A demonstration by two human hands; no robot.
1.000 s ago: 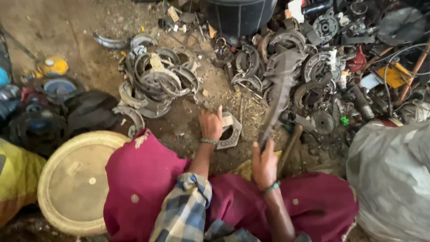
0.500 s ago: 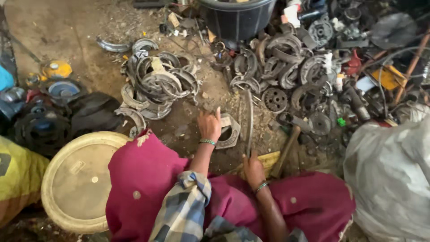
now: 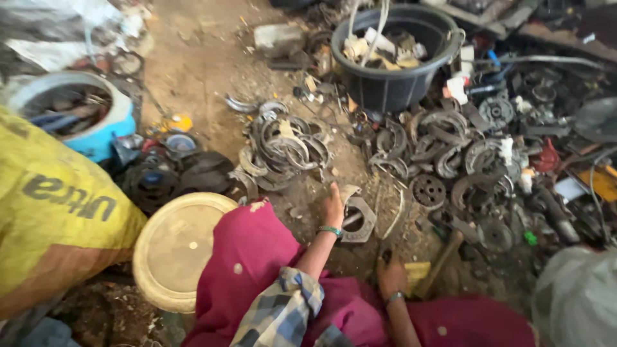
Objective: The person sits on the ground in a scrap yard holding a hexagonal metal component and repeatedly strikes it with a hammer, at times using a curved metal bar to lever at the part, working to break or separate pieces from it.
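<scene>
My left hand (image 3: 332, 209) reaches forward and rests its fingers on a flat grey metal bracket (image 3: 360, 222) lying on the dirt. My right hand (image 3: 390, 275) is down low near my knee, closed around the lower end of a thin bent metal bar (image 3: 397, 215) that runs up toward the scrap. Both wrists wear a green bangle. A wooden-handled hammer (image 3: 442, 260) lies on the ground just right of my right hand. My lap is covered by dark red cloth (image 3: 257, 257).
Two heaps of curved brake shoes (image 3: 283, 146) (image 3: 443, 149) lie ahead, with a black tub (image 3: 392, 77) of scrap behind. A round cream lid (image 3: 173, 247), yellow sack (image 3: 51, 205) and blue-rimmed tub (image 3: 96, 138) are left. A grey sack (image 3: 578, 302) sits right.
My right hand has come down from holding a long metal piece raised over the scrap to low by my knee. My left hand stays on the bracket. The view has shifted forward.
</scene>
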